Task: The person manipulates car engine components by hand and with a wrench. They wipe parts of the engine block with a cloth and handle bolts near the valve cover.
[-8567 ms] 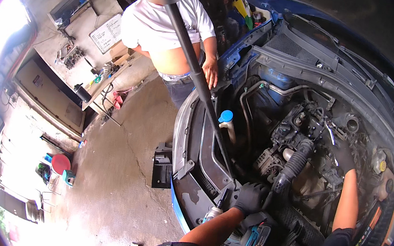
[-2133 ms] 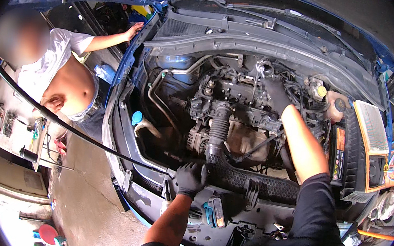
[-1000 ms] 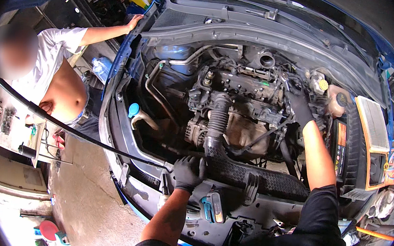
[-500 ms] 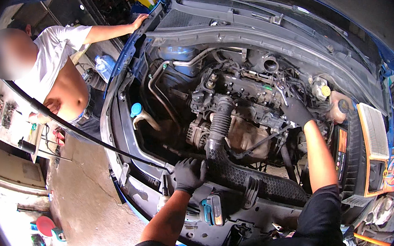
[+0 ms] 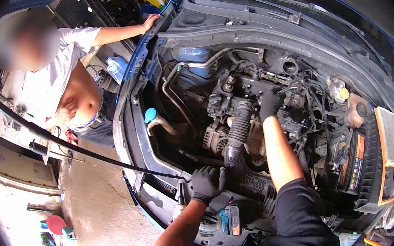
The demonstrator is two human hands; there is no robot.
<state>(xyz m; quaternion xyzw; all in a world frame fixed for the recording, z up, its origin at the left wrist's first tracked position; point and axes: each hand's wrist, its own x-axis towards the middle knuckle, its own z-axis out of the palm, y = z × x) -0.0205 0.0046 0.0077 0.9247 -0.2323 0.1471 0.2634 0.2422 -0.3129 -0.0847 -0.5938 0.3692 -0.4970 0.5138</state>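
Head view: the engine (image 5: 255,115) fills the centre of the frame, heavy and rigid, nothing to lift. The ribbed black intake hose (image 5: 238,132) runs down its middle, likely flexible, best gripped at its stiffer ends. The gloved left hand (image 5: 206,184) clamps the front panel edge just beside the hose's lower end. The right hand (image 5: 271,104) is buried among the parts right of the hose; its grip cannot be told.

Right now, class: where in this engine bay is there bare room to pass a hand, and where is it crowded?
Open: the dark gap between the blue-capped filler neck and the ribbed intake hose. Crowded: engine top around the right hand, thick with wiring, and the front panel where the left hand and cordless tool sit.
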